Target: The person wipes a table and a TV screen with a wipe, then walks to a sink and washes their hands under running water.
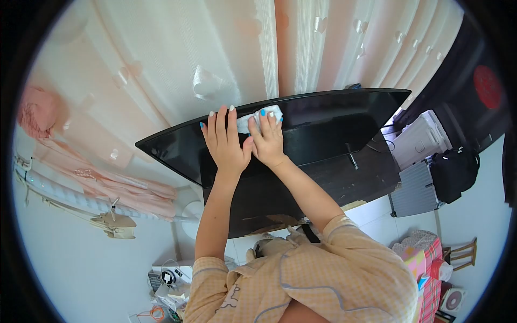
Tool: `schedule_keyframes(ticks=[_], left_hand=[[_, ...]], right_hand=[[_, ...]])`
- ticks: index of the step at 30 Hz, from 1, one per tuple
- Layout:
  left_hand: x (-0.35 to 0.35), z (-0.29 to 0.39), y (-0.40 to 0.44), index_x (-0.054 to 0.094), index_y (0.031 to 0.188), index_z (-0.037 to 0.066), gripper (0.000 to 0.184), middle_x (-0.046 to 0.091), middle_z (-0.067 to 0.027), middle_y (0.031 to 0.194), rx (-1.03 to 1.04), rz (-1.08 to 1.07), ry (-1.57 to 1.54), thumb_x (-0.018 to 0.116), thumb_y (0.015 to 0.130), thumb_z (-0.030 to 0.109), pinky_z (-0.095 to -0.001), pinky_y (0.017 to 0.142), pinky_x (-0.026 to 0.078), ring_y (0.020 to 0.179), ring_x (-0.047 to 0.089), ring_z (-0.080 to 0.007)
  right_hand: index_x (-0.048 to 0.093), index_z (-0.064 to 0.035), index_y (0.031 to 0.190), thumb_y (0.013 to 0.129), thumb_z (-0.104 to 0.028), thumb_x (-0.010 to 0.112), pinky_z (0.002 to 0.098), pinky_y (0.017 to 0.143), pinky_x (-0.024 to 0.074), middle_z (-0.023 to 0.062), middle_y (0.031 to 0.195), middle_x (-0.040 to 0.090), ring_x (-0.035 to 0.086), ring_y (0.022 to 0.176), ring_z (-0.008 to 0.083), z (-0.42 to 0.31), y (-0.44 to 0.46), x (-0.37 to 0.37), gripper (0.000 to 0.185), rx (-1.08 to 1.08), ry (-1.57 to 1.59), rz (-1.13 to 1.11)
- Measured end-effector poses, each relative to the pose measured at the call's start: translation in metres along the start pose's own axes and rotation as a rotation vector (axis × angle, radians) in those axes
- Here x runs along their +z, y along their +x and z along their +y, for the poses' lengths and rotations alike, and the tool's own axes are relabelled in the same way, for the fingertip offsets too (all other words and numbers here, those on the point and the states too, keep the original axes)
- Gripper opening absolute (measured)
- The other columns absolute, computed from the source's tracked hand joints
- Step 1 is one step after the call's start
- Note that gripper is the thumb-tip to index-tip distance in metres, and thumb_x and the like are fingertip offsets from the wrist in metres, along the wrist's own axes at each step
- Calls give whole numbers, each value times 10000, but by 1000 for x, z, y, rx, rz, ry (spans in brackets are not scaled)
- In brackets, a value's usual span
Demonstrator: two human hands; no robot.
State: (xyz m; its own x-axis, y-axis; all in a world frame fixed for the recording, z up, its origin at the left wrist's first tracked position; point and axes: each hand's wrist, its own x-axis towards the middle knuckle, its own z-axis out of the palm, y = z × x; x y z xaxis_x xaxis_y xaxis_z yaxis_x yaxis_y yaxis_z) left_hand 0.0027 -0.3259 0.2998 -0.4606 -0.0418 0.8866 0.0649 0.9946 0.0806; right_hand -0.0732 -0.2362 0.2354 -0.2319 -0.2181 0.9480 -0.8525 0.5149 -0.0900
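A wide black television screen (334, 124) stands on a dark cabinet (350, 183). My left hand (226, 142) lies with its fingers spread on the screen's upper part, near the top edge, and holds nothing. Just to its right, my right hand (266, 140) presses a white cloth (276, 111) against the screen, its fingers over the cloth. Part of the cloth is hidden behind the fingers and reaches toward my left hand. The two hands are close together at the thumbs.
Pale pink curtains (237, 48) hang behind the television. A grey suitcase (414, 188) and a black bag (455, 172) stand to the right. A beige bag (116, 225) and pink clothes (102, 175) hang at the left. A wooden chair (463, 254) is at the lower right.
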Motion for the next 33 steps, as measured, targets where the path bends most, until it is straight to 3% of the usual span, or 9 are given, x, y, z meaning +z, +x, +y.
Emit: schedule_keyframes(ticks=[4,9,12,13,17,21,29,33], left_hand=[[-1,-2,1,420,1200,28,520,399,-130,1248,15,-9,27,366,834,393,-517,957,180,1162,319,-336],[-1,-4,0,428,1196,36,501,399,-118,1251,11,-6,54,399,822,368,-518,961,171,1161,324,-325],[-4,-11,1,435,1192,42,491,409,-111,1243,54,-10,116,435,802,340,-516,968,163,1154,337,-320],[-6,-17,0,438,1190,42,488,414,-109,1239,70,-20,135,448,794,327,-515,972,160,1151,343,-319],[-21,-45,-7,439,1188,41,474,408,-119,1249,9,48,205,477,777,272,-511,983,145,1156,347,-325],[-38,-67,-15,418,1197,24,478,377,-160,1262,-59,100,220,505,754,181,-508,982,151,1172,323,-347],[-38,-68,-15,409,1201,33,470,380,-126,1258,-91,70,155,490,766,192,-511,976,154,1181,302,-345],[-40,-70,-15,454,1178,51,461,411,-128,1235,-90,66,143,482,780,281,-531,965,172,1170,334,-336]], right_hand=[[548,-123,1096,711,-137,558,495,902,304,124,1210,439,416,1110,286,21,3,-11,385,-121,-184,-20],[427,-23,1189,730,-70,513,563,943,225,275,1261,319,291,1184,434,90,-2,-46,470,140,-316,136],[374,89,1177,776,-15,373,442,1019,149,297,1310,214,170,1234,431,144,-2,-75,414,368,-192,300],[382,137,1109,844,-55,339,387,1020,165,289,1329,173,162,1249,395,156,-2,-85,330,426,-221,309],[336,116,1188,850,-106,328,379,1019,159,268,1345,155,155,1262,363,187,-1,-102,404,553,-199,447],[275,97,1241,838,-113,339,367,1029,121,254,1354,152,138,1271,349,163,5,-89,459,634,-53,530],[229,39,1292,817,-213,393,502,1005,60,311,1338,90,75,1249,446,29,24,-18,562,392,18,275],[313,-4,1272,766,-220,470,569,960,142,289,1326,166,167,1229,442,-29,5,26,573,133,-22,39]])
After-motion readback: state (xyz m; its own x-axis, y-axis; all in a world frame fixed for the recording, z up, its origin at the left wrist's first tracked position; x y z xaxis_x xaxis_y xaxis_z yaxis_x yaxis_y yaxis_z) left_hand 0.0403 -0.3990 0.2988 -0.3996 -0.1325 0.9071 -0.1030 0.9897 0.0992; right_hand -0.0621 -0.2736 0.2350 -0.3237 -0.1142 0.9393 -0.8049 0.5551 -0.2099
